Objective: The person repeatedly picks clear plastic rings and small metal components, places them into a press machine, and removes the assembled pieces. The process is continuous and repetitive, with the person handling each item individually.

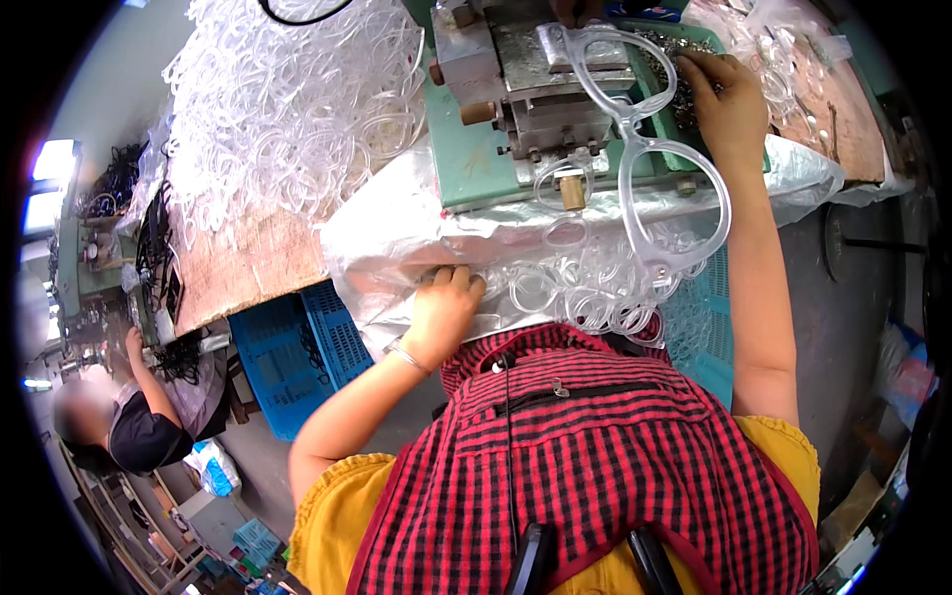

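My right hand (732, 104) reaches over a green tray (662, 149) of small metal parts (684, 87). Its visible fingers are apart, with their tips at the parts, and nothing shows in them. My left hand (448, 305) rests on the silvery sheet (382, 233) with its fingers curled; whatever lies under them is hidden. A clear plastic eyeglass frame (631, 159) stands out from the top of a metal bench machine (550, 84), between my hands. Below the machine, several clear frames (585, 288) lie heaped on the sheet near my apron.
A large heap of clear frames (293, 99) covers the wooden table (248, 263) at left. Blue crates (288, 347) stand below its edge. More clear parts (783, 59) lie on the right-hand table. Another person (149, 421) sits at far left.
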Motion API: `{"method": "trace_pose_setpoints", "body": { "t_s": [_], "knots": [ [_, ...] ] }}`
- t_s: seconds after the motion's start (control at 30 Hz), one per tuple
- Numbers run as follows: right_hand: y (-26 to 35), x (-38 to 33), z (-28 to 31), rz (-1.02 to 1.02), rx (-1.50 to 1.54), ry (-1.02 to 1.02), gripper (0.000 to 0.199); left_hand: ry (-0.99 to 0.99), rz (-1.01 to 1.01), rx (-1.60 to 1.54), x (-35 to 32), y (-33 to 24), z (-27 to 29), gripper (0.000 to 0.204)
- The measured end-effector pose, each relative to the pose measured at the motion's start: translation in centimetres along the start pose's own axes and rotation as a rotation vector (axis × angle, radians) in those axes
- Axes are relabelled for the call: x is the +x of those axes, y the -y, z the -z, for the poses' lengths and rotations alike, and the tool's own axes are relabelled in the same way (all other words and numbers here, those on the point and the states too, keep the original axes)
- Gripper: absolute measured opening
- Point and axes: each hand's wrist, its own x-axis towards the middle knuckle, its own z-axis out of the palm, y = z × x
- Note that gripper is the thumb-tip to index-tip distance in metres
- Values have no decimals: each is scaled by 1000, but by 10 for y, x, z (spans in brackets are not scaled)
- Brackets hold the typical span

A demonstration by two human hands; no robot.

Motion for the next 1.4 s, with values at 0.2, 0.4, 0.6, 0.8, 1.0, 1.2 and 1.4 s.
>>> {"method": "trace_pose_setpoints", "body": {
  "t_s": [0.2, 0.4, 0.6, 0.8, 1.0, 1.2, 1.4],
  "knots": [
    [-9, -2, 1, 13, 226, -51, 19, 334, 107, -475, -9, 15, 130, 30],
    [3, 2, -5, -147, 423, -41, 17, -780, 376, -1082, 40, 88, 174, 14],
    [-3, -34, 32, -273, 472, 2, 15, -1058, 565, -1298, 86, 96, 96, 15],
    [43, -30, 70, -197, 987, 230, 16, -1009, 395, -1277, 98, 86, 129, 19],
    [96, 18, 34, -171, 1131, 269, 37, -1121, 305, -1386, 107, 70, 110, 11],
    [101, 9, 31, -200, 1161, 272, 48, -1234, 260, -1443, 99, 61, 102, 8],
    [117, 4, 25, -329, 1576, 241, 46, -1438, -450, -1124, 111, 5, 221, 18]
  ]
}}
